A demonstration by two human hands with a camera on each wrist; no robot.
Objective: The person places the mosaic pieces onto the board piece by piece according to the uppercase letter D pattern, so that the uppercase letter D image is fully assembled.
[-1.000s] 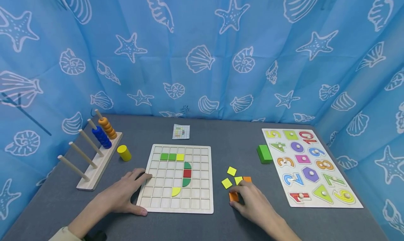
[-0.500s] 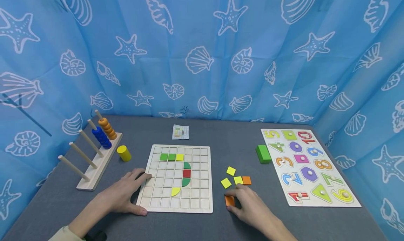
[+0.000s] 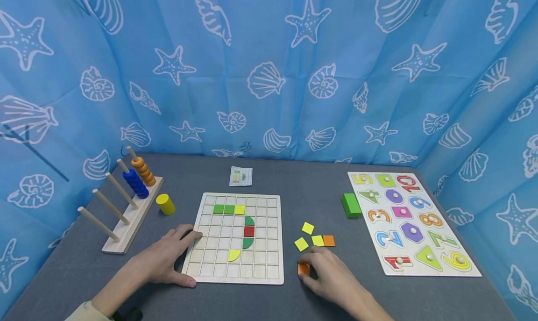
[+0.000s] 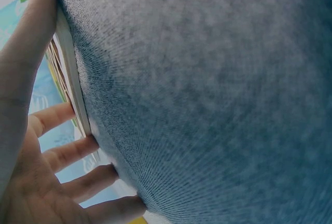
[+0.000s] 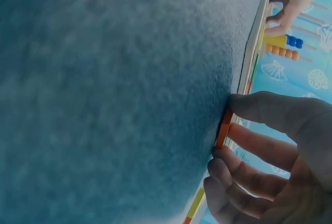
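Observation:
My left hand (image 3: 170, 255) lies at the left side of a wooden grid board (image 3: 269, 258). Its thumb and fingertips touch the board's edge, spread out in the left wrist view. On the board are two green squares (image 3: 223, 209), a yellow square (image 3: 239, 210), a red square (image 3: 249, 231) between two green quarter-circles, and a yellow quarter-circle (image 3: 234, 255). To the right of the board, my right hand (image 3: 334, 274) pinches an orange square tile (image 5: 224, 128) between thumb and fingers, close over the table. Three yellow squares (image 3: 301, 244) and another orange square (image 3: 329, 240) lie just beyond that hand.
A small pattern card (image 3: 241, 176) lies behind the board. At left stand a peg rack (image 3: 138, 213) with blue and orange beads and a yellow cylinder (image 3: 166, 204). At right are a green block (image 3: 351, 205) and a number-and-shape puzzle board (image 3: 414, 223). A blue shell-print curtain (image 3: 269, 40) hangs behind.
My right hand has slid the orange tile a little left and toward me, away from the yellow squares. The left hand stays at the board's edge.

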